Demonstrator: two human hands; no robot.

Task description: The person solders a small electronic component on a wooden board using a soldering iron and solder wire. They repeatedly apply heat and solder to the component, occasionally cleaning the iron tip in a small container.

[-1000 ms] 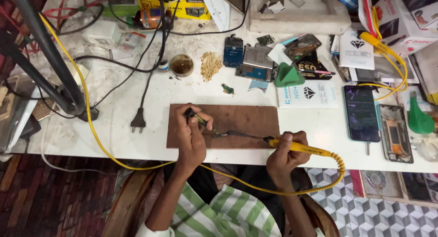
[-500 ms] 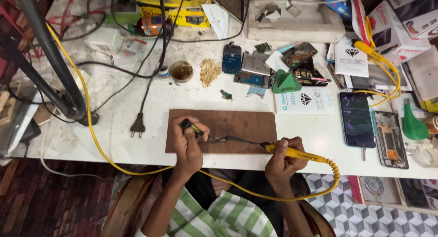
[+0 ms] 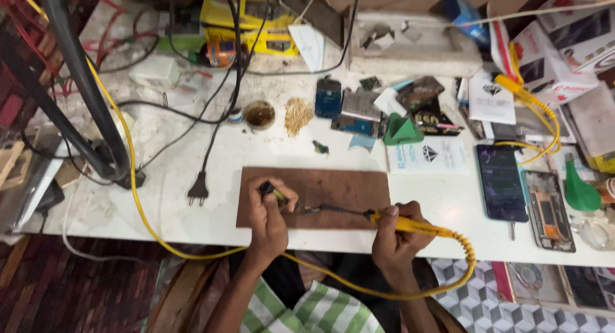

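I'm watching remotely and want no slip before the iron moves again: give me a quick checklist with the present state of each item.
1. Soldering iron gripped by right hand on the yellow handle: ok.
2. Iron tip over the brown board, not the bare table: ok.
3. Small part pinched in left hand: ok.
4. Tip touching the part: cannot tell.
5. Yellow cord clear of the board: ok.
6. Black plug lying loose, unplugged: ok.

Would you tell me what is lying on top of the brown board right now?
On the brown board rest the left hand, pinching a small part, and the tip of the yellow soldering iron held by the right hand. The left hand's fingers hide most of the part.
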